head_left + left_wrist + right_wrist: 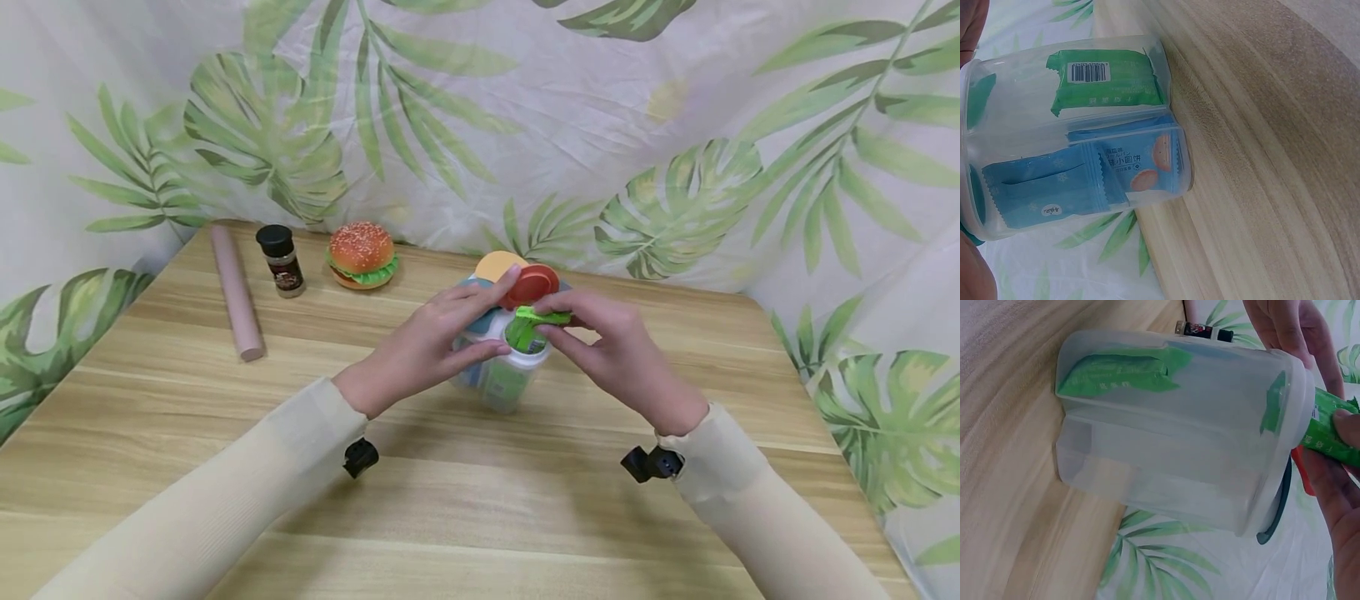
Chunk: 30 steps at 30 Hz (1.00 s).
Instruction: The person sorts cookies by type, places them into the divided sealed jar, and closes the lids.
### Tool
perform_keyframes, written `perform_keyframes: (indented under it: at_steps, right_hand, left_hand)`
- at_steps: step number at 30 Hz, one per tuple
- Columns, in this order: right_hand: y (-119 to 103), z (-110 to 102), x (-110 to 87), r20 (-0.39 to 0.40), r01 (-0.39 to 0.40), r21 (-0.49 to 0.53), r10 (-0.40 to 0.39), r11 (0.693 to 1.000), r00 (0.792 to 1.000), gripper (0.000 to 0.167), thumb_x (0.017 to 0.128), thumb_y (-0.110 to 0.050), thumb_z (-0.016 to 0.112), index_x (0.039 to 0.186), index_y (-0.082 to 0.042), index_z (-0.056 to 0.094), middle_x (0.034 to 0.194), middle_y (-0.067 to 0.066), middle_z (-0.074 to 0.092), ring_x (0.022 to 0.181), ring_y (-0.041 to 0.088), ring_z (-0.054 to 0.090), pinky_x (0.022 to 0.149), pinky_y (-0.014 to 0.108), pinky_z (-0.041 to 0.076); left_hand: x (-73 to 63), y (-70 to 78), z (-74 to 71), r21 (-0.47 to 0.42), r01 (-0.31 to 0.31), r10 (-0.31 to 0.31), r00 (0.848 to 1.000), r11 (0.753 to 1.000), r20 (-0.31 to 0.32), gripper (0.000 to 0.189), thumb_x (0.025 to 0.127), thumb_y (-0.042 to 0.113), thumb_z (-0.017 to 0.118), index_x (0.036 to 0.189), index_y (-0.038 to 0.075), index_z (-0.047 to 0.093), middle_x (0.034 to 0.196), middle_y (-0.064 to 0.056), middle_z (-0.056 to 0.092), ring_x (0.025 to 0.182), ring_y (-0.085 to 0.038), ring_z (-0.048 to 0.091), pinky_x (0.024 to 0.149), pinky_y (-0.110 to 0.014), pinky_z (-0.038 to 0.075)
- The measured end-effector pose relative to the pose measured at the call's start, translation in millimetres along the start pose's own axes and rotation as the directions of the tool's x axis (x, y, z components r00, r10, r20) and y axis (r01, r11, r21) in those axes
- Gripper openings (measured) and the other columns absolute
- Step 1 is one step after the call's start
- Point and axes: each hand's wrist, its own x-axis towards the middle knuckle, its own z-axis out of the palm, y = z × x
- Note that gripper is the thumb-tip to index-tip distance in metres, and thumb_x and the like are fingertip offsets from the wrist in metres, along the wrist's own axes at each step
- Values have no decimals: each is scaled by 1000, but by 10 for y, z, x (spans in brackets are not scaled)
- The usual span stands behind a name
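Note:
A clear plastic snack container with a white rim and separate compartments stands upright on the table. My right hand pinches a green snack packet between thumb and fingers at one compartment's mouth. My left hand is at the container's top, thumb by the rim and index finger stretched out by the raised red lid. Another green packet lies inside one compartment. Blue biscuit packets fill the neighbouring compartment. In the right wrist view a compartment beside the green one appears see-through.
An orange lid stands raised behind the red one. Left of the container are a toy hamburger, a black-capped spice jar and a pinkish rolling-pin-like rod. A leaf-patterned cloth hangs behind the wooden table.

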Motion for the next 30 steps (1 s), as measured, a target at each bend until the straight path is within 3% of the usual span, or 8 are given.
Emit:
perform_keyframes:
  at_steps: [5, 17, 25, 30]
  right_hand:
    - [-6, 32, -34, 67, 18, -30, -16, 999, 998, 28, 90, 0, 80, 116, -6, 73, 110, 4, 77, 100, 14, 71, 87, 26, 60]
    - [16, 81, -78, 100, 42, -85, -34, 996, 994, 16, 93, -1, 77, 109, -5, 77, 118, 6, 72, 112, 20, 69, 91, 28, 60]
    - [24, 91, -83, 122, 119, -123, -104, 985, 987, 19, 91, 3, 77, 110, -2, 79, 122, 10, 71, 114, 24, 66, 89, 34, 61]
    - [24, 88, -97, 158, 117, -153, -92, 981, 983, 20, 94, 0, 76, 113, -2, 78, 126, 10, 68, 115, 24, 64, 88, 33, 60]
  left_hand:
    - [11, -1, 4, 1, -17, 17, 1000, 1000, -3, 88, 97, 28, 77, 168, 22, 26, 142, -8, 63, 131, -22, 58, 108, -43, 53]
    - [7, 19, -8, 6, 4, -4, 1000, 1000, 1, 87, 97, 28, 77, 168, 21, 26, 143, -10, 63, 132, -22, 58, 109, -44, 52]
    - [5, 16, -4, 13, -11, 11, 1000, 1000, -9, 88, 96, 27, 77, 168, 20, 26, 141, -10, 63, 129, -23, 59, 105, -44, 53]
    - [11, 23, -8, 11, -6, 7, 1000, 1000, -6, 88, 96, 28, 77, 168, 21, 26, 142, -10, 63, 130, -23, 59, 107, -44, 52]
